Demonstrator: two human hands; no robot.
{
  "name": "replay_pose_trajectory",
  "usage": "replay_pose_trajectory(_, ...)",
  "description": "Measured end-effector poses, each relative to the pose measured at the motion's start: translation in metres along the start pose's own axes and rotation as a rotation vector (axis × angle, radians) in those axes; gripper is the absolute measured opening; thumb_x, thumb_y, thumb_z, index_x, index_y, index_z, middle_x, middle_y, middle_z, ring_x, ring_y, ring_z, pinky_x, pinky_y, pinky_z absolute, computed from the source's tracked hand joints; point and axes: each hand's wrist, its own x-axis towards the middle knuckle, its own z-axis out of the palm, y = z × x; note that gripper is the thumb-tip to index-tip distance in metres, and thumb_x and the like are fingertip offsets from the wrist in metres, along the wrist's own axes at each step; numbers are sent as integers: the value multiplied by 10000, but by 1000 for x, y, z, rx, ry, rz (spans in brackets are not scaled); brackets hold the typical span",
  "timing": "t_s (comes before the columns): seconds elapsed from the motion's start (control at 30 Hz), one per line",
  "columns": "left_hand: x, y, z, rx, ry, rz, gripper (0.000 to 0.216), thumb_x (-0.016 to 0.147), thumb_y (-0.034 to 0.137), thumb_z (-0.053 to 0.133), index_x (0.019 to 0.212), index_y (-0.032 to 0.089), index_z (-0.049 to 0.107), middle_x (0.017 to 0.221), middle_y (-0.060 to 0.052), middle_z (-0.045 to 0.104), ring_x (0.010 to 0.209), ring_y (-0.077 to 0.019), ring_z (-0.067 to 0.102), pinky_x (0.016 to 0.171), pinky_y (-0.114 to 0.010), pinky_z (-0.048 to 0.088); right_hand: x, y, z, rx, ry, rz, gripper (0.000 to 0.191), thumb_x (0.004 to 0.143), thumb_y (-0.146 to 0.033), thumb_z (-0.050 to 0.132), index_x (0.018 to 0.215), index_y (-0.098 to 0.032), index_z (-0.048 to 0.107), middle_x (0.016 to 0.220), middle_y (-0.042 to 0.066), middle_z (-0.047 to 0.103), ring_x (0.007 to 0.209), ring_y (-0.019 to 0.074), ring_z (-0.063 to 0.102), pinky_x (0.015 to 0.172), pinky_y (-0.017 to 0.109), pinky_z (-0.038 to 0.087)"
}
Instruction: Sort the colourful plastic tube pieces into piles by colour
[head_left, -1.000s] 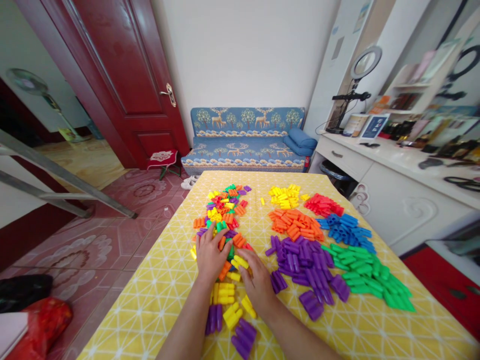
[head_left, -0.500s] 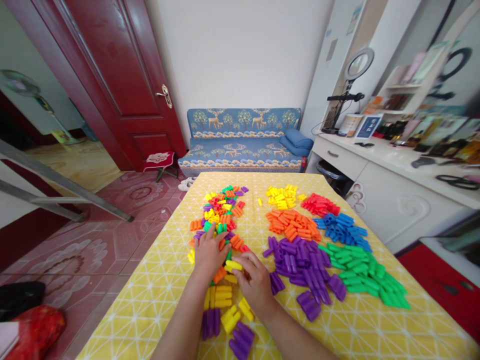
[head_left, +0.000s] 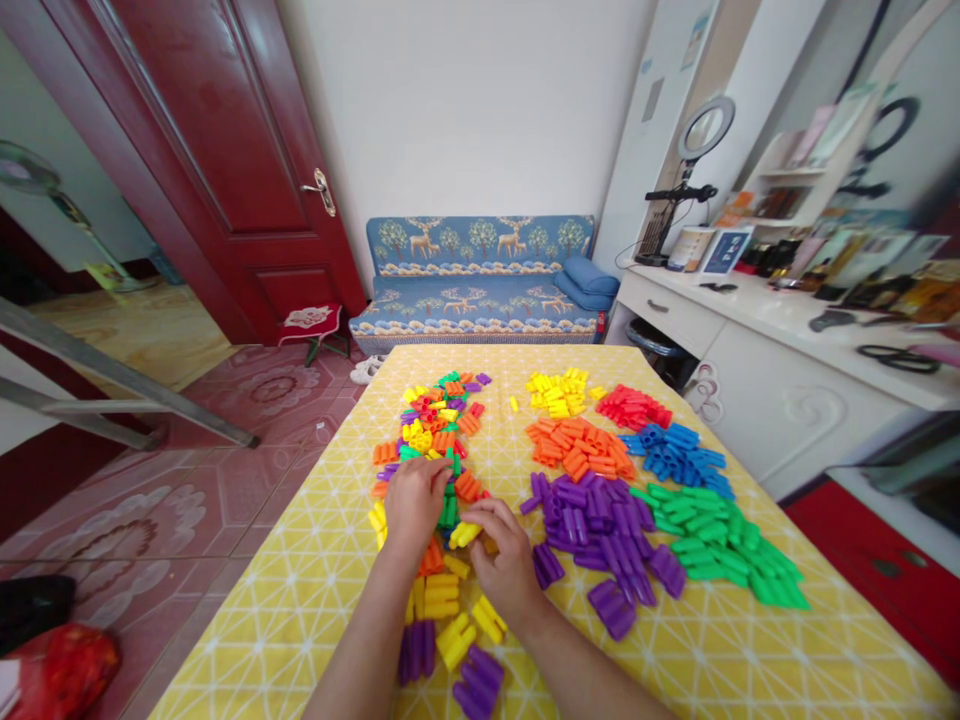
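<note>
My right hand [head_left: 506,560] pinches a yellow plastic tube piece [head_left: 464,534] between thumb and fingers, just above the table. My left hand [head_left: 412,500] reaches into the mixed pile of coloured tube pieces [head_left: 429,410], its fingers drawn together beside a green piece [head_left: 453,463]. Whatever those fingertips hold is hidden. Orange pieces [head_left: 431,557] lie below the left hand. Nearer to me, between my forearms, are yellow pieces [head_left: 440,597] and purple pieces [head_left: 478,680].
Sorted heaps lie on the right half of the yellow tablecloth [head_left: 285,600]: yellow [head_left: 559,393], red [head_left: 634,407], orange [head_left: 581,447], blue [head_left: 679,458], purple [head_left: 600,525] and green [head_left: 731,540]. A blue patterned sofa [head_left: 480,295] stands beyond the table, a white dresser [head_left: 795,370] to the right.
My left hand's fingers have drawn together from a spread pose over the pile. The yellow piece in my right hand has tilted. The whole view has shifted slightly.
</note>
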Motion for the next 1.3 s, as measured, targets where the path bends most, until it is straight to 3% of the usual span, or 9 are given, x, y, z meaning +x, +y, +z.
replay_pose_trajectory(0.13,4,6,-9,21,-38,-17,334,922,419,452,926,261,746,868,-42,740,845,-212,652,748,-314,464,0,-3,-2,20,-13,-9,433,699,24,439,984,-221,653,995,55,605,985,173,585,897,307,487)
replay_pose_trajectory(0.23,5,10,-11,16,-59,-15,395,945,449,393,960,259,738,899,-48,740,890,-213,648,833,-335,447,0,-4,-5,48,-42,-22,410,700,11,473,998,-212,645,1026,61,595,1015,180,572,921,314,474)
replay_pose_trajectory(0.4,2,16,-10,96,-158,-79,441,924,525,396,1227,298,622,1222,-77,643,1177,-270,529,1039,-477,326,1,-1,-3,83,-75,-26,340,728,-45,555,1015,-207,637,1056,69,583,1036,195,562,934,331,463)
replay_pose_trajectory(0.57,0,19,-10,172,-286,-87,459,851,493,544,1255,283,606,1366,-104,534,1302,-315,414,1088,-553,249,1,3,1,90,-29,-7,273,729,-48,583,939,-213,640,1004,58,595,987,186,579,896,324,476)
replay_pose_trajectory(1.0,-10,22,11,131,-28,-174,381,790,387,635,1155,289,679,1324,-59,577,1321,-319,386,1065,-484,344,-1,0,-7,105,79,39,206,774,-78,554,900,-224,627,1064,68,606,1026,187,585,840,314,512)
replay_pose_trajectory(1.17,-11,18,14,116,-10,-161,379,797,384,628,1165,306,673,1330,-53,576,1339,-319,366,1081,-505,327,59,8,-47,41,94,-18,154,783,-153,574,885,-230,659,1076,60,622,998,178,605,807,304,533)
replay_pose_trajectory(1.3,-11,17,16,105,-16,-168,377,792,373,634,1164,319,671,1335,-48,572,1343,-318,364,1089,-516,318,143,54,-96,-177,223,55,159,772,-247,572,894,-203,664,1054,73,632,939,179,624,742,293,549)
